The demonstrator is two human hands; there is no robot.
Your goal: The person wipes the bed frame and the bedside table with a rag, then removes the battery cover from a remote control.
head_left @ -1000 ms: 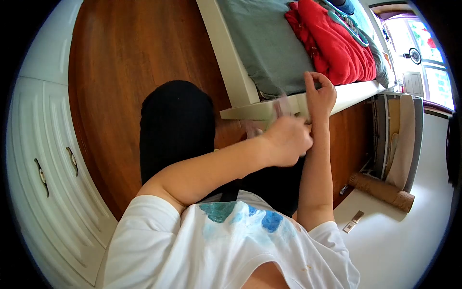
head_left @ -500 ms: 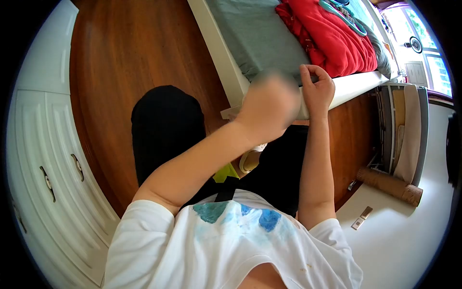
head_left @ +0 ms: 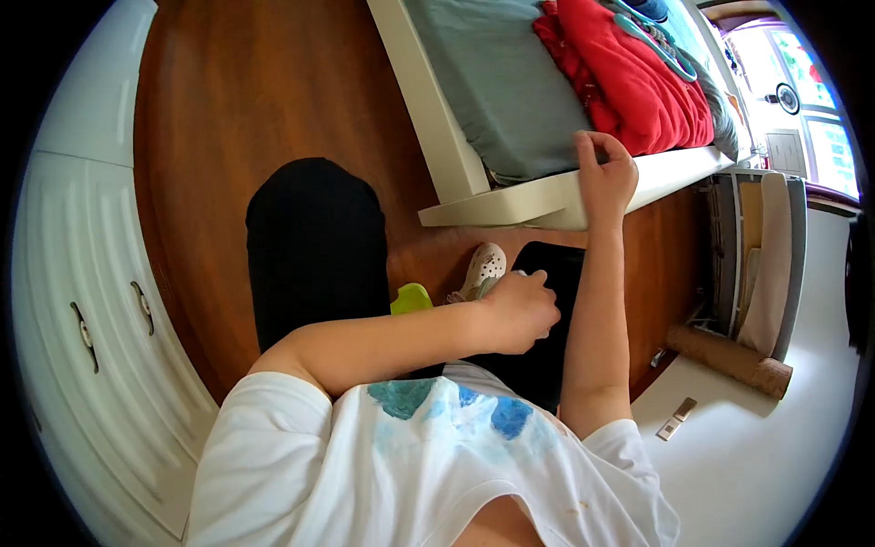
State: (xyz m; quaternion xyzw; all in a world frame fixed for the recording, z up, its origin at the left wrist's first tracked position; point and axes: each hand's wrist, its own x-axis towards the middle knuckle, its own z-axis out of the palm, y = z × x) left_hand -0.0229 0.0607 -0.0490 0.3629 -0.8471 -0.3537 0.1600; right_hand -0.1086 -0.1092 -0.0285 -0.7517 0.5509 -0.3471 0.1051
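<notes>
My left hand (head_left: 521, 313) reaches across my body and is held over my black-clad right leg (head_left: 554, 264). Its fingers are curled around something small and greyish, only slivers of which show, so I cannot tell its kind. Raised in front of the bed frame (head_left: 510, 208), my right hand (head_left: 609, 178) has thumb and forefinger brought together in a pinch. Whatever may be between those fingertips is too small to see. Below the left hand, a pale clog with holes (head_left: 486, 264) shows on the floor.
A bed with a grey-green sheet (head_left: 497, 87) holds red clothing (head_left: 629, 82) and a light-blue hanger (head_left: 673, 56). White cabinets (head_left: 100, 273) line the left. A bright green object (head_left: 412, 298) lies between my legs. At right are leaning panels (head_left: 770, 264) and a brown roll (head_left: 729, 358).
My left hand has dropped from beside the right hand, near the bed corner, toward my lap. My right hand stays almost in place, still pinched.
</notes>
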